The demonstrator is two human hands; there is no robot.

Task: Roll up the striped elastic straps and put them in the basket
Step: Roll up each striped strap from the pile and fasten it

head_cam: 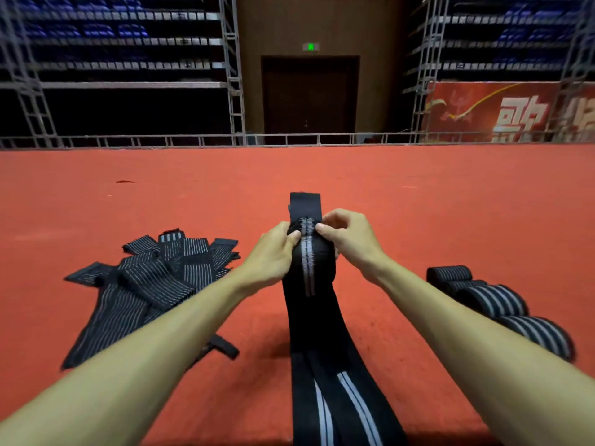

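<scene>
A black elastic strap with grey stripes (314, 320) runs from the bottom edge up the middle of the red floor. Its far end is wound into a partial roll held above the floor, and a black tab sticks up behind the roll. My left hand (273, 252) grips the roll's left side. From the right, my right hand (346, 235) pinches its top. A pile of loose striped straps (151, 281) lies to the left. Several finished rolls (492, 300) sit in a row on the right. No basket shows.
The red carpet (418, 194) stretches ahead to a low metal rail (289, 138). Behind it are scaffold seating stands, a dark door (309, 94) and a red banner (508, 114) at the right.
</scene>
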